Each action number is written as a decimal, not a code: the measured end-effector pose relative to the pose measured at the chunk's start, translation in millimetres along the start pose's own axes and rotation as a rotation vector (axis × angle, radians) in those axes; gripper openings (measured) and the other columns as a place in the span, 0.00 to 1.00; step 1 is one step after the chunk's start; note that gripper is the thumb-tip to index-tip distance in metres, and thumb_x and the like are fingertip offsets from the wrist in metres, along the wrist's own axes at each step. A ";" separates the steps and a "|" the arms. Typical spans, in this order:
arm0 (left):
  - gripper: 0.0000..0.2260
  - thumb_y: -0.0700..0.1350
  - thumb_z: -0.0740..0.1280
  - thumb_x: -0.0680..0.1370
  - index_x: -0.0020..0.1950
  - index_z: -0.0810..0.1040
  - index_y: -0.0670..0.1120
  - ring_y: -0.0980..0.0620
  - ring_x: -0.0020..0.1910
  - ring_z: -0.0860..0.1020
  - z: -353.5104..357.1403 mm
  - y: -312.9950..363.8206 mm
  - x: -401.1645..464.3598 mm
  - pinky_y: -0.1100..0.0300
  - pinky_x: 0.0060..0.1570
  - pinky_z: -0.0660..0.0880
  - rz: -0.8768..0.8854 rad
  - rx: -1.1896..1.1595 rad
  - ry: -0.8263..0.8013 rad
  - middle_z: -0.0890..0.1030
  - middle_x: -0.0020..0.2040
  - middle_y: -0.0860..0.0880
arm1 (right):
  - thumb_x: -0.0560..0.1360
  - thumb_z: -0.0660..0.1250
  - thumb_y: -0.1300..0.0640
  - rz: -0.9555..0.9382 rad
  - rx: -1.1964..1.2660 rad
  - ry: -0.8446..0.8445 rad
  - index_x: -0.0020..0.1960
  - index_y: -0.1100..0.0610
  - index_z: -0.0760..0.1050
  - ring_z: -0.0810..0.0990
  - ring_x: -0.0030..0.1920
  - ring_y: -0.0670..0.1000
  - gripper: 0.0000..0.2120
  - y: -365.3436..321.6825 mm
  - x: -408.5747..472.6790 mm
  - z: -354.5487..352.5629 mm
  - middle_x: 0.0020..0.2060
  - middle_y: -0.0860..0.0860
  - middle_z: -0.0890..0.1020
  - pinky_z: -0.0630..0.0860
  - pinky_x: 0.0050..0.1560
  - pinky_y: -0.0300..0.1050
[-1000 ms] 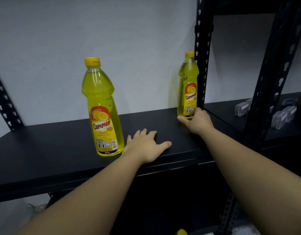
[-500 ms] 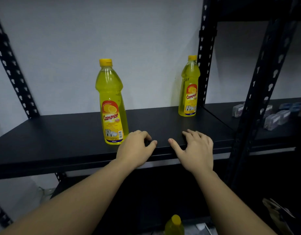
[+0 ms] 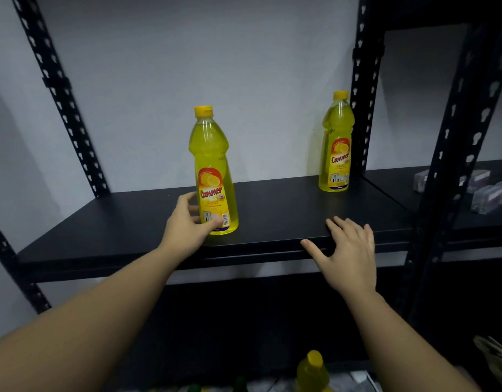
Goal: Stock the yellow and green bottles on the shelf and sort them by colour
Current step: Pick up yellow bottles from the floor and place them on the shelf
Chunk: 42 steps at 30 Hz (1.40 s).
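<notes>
Black shelf (image 3: 272,210) carries 2 yellow bottles, both upright. Near bottle (image 3: 213,176) stands close to the shelf's front edge, left of centre. Far bottle (image 3: 336,145) stands at the shelf's rear right corner, just beside the upright post (image 3: 363,89). Left hand (image 3: 187,224) grips the near bottle low on its label, fingers behind it and thumb curled across the front. Right hand (image 3: 347,250) rests at the shelf's front edge, fingers straight and spread, holding nothing. A 3rd yellow bottle (image 3: 312,372) shows below the shelf. Small wrapped packs (image 3: 487,193) lie right of the shelf, on the adjoining unit.
</notes>
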<state>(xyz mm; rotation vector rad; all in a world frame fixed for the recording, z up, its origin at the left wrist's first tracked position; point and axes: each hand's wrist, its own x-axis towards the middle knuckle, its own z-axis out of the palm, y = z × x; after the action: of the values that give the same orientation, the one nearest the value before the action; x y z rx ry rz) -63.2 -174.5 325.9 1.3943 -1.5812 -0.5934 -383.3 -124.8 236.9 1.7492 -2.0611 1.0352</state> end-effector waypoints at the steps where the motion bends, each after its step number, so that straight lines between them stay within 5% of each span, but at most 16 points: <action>1: 0.37 0.49 0.81 0.71 0.75 0.66 0.52 0.57 0.53 0.82 -2.1 0.8 3.4 0.58 0.52 0.79 -0.003 -0.016 -0.034 0.80 0.57 0.55 | 0.75 0.54 0.23 -0.005 0.016 0.007 0.74 0.54 0.75 0.65 0.78 0.53 0.43 1.6 0.0 0.3 0.73 0.51 0.75 0.48 0.82 0.56; 6: 0.33 0.50 0.82 0.70 0.70 0.68 0.54 0.57 0.49 0.83 1.9 7.0 13.3 0.65 0.43 0.76 0.017 -0.018 -0.073 0.82 0.54 0.55 | 0.72 0.60 0.23 0.019 0.042 0.127 0.68 0.55 0.80 0.69 0.75 0.55 0.42 11.8 0.2 1.0 0.70 0.54 0.78 0.50 0.82 0.57; 14: 0.36 0.53 0.82 0.70 0.72 0.67 0.52 0.56 0.51 0.83 72.5 31.5 34.1 0.65 0.43 0.75 0.059 -0.029 -0.105 0.82 0.56 0.52 | 0.68 0.66 0.22 0.043 0.117 0.266 0.60 0.57 0.84 0.71 0.73 0.56 0.41 27.8 7.9 6.5 0.64 0.53 0.81 0.51 0.82 0.57; 22: 0.35 0.55 0.80 0.71 0.72 0.67 0.51 0.50 0.61 0.80 170.2 49.1 71.2 0.47 0.63 0.78 0.140 0.053 -0.072 0.78 0.65 0.48 | 0.70 0.69 0.26 0.004 0.165 0.336 0.58 0.57 0.85 0.76 0.68 0.55 0.36 36.8 9.0 13.4 0.60 0.52 0.83 0.57 0.80 0.58; 42: 0.38 0.54 0.79 0.74 0.77 0.63 0.47 0.44 0.67 0.77 246.9 67.5 147.1 0.48 0.63 0.75 0.146 0.152 -0.054 0.74 0.69 0.43 | 0.71 0.66 0.24 0.013 0.200 0.324 0.57 0.55 0.83 0.74 0.69 0.54 0.36 34.5 10.8 20.5 0.60 0.50 0.81 0.52 0.81 0.57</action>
<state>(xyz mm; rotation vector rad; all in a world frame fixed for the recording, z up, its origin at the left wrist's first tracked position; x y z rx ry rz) -300.9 -349.1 313.5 1.3678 -1.7858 -0.4342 -413.0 -145.3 216.4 1.5307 -1.8232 1.4642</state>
